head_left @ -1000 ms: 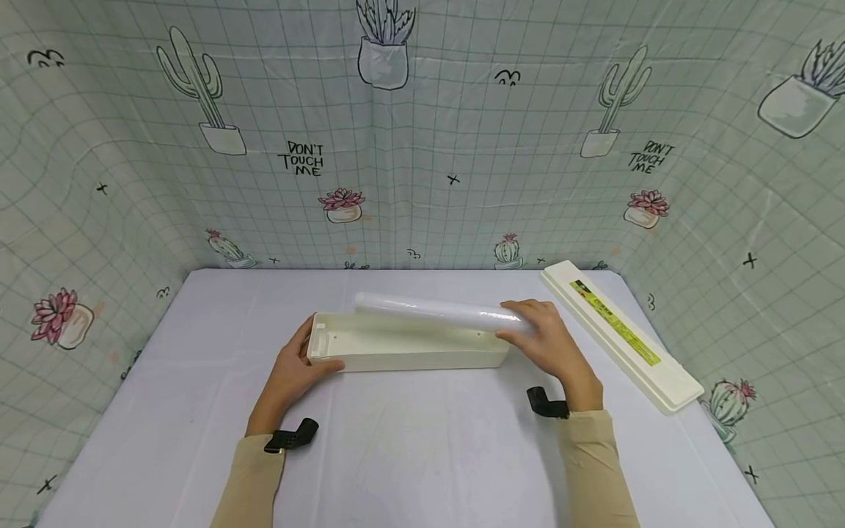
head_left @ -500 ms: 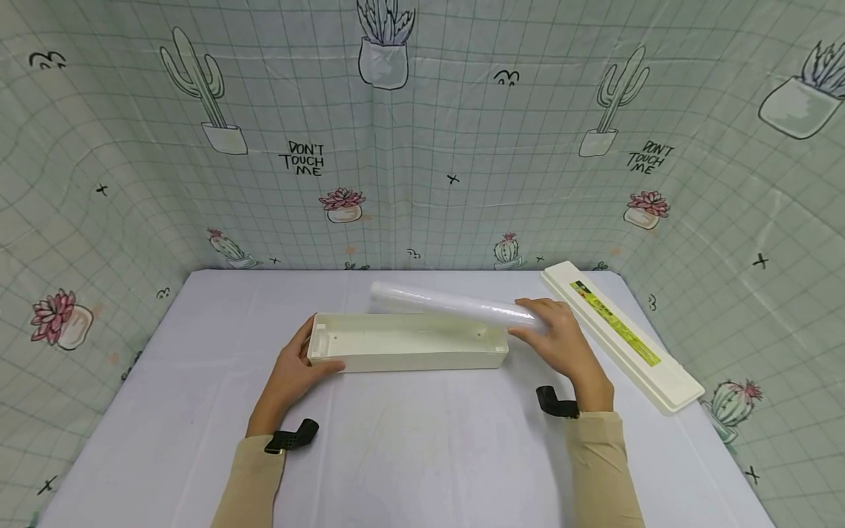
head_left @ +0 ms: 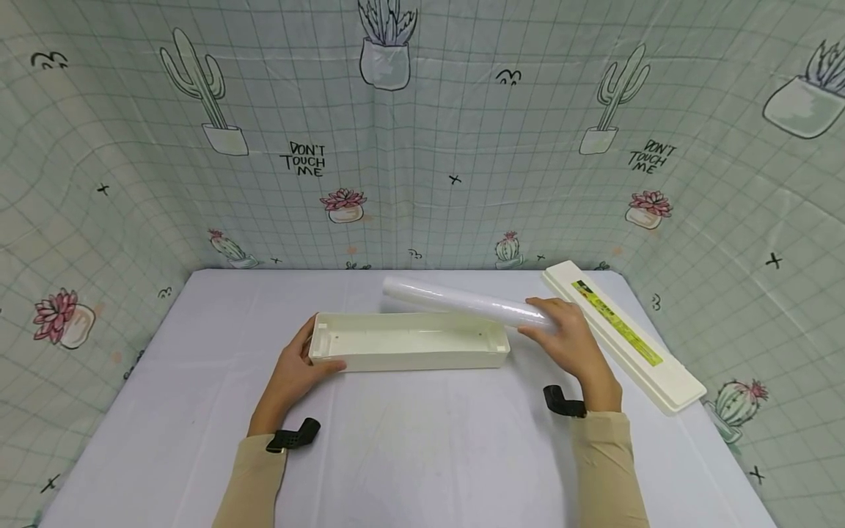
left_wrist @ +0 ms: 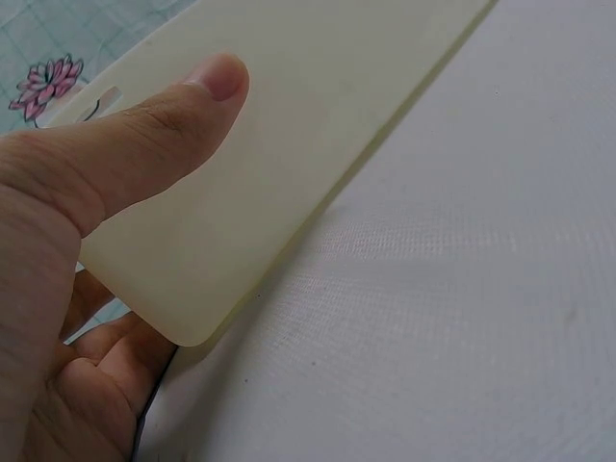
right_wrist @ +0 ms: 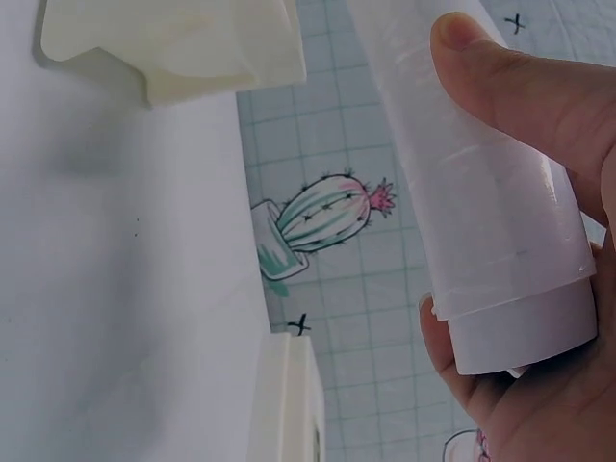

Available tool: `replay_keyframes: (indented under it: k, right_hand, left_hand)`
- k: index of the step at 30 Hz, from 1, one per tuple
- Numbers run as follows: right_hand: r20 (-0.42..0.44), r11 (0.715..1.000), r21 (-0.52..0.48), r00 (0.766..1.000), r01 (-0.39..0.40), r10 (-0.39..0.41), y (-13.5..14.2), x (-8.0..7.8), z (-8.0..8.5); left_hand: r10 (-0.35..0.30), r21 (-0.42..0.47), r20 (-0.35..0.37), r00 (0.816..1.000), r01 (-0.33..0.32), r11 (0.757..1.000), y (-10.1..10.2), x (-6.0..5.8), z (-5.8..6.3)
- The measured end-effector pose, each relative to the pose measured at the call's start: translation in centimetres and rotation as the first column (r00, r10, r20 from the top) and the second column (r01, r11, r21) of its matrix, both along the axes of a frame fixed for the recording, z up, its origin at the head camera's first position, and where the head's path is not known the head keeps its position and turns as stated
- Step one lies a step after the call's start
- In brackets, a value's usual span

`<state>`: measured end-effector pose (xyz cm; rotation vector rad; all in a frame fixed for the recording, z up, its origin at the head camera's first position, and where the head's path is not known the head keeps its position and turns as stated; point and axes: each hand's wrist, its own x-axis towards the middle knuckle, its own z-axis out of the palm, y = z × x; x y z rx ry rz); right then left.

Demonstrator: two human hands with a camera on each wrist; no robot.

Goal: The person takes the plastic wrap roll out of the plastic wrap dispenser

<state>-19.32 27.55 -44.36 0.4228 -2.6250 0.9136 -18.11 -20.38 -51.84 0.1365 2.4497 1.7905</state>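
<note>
A long cream plastic box [head_left: 416, 361], open at the top with nothing inside, sits mid-table. My left hand [head_left: 300, 370] grips its left end, thumb on the front wall and fingers round the end; the left wrist view shows that thumb [left_wrist: 183, 115] flat on the box wall [left_wrist: 260, 192]. Behind the box and partly over its far right rim, a roll of clear plastic wrap [head_left: 455, 299] slants, its left end farther back. My right hand [head_left: 568, 337] holds the roll's right end, where a white core [right_wrist: 525, 327] sticks out in the right wrist view.
A long cream lid [head_left: 623, 337] with a yellow-green label lies slanted at the right of the table [head_left: 422, 455]. Behind and at both sides hangs a grid-patterned cloth [head_left: 422, 132] with cactus drawings.
My right hand has carried the roll of plastic wrap right and back, out from over most of the box. My left hand and the box have stayed put.
</note>
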Motion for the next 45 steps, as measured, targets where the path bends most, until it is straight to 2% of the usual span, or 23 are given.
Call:
replay_keyframes:
  k: [12,26,34,45]
  right_hand:
    - [-0.007,0.999,-0.012,0.999,0.034,-0.035,0.8,0.1,-0.1]
    - [-0.037,0.999,-0.019,0.999,0.039,-0.04,1.4,0.0,-0.3]
    - [0.004,0.998,-0.019,0.999,0.054,-0.054,1.4,0.0,-0.4]
    - [-0.003,0.998,-0.006,0.998,0.064,-0.064,1.8,0.1,-0.4]
  left_hand:
    - [0.001,-0.005,0.0,1.0,-0.001,1.0,0.0,0.1,0.4]
    - [0.003,0.015,0.001,1.0,-0.003,1.0,0.0,-0.1,-0.3]
    - [0.002,0.01,-0.001,1.0,-0.002,1.0,0.0,-0.1,-0.1]
    - [0.002,0.012,0.006,1.0,-0.002,1.0,0.0,0.1,0.3]
